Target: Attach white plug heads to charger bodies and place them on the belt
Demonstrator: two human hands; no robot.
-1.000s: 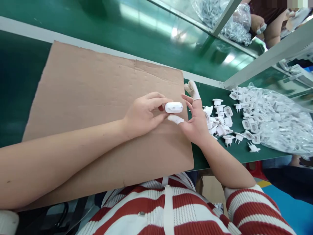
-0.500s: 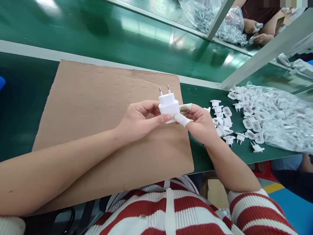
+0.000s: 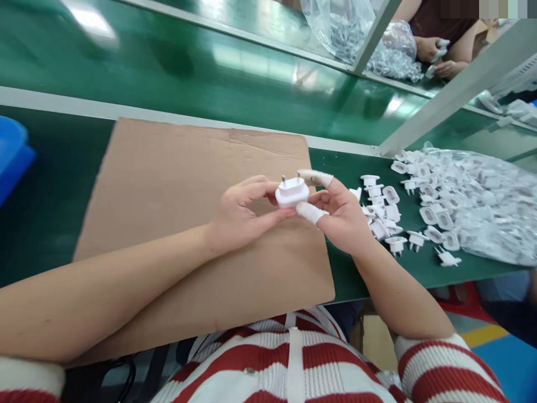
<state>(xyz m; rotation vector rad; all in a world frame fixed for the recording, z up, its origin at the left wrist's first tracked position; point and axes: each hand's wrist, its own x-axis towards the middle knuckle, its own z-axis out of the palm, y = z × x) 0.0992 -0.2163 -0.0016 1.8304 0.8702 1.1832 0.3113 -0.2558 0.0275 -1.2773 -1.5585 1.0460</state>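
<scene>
A white two-pin charger plug (image 3: 292, 193) is held over the right part of a cardboard sheet (image 3: 180, 173), its metal pins pointing up and away from me. My left hand (image 3: 247, 215) pinches its left side between thumb and fingers. On the other side, my right hand (image 3: 342, 215) has its thumb against the plug's lower right edge. White wraps cover the right thumb and index finger; that index finger reaches up beside the right pin. The plug's underside is hidden.
White plug pieces (image 3: 392, 212) lie scattered on the green table to the right, beside a clear plastic bag (image 3: 495, 207) of more pieces. A blue bin (image 3: 14, 151) stands at the left. Behind a metal post (image 3: 436, 89), a co-worker's hands (image 3: 444, 61) handle small white parts.
The plug has tipped so its pinned face shows more and its broad side less. My right index finger has risen beside the pins. The view has shifted left, showing more of the blue bin.
</scene>
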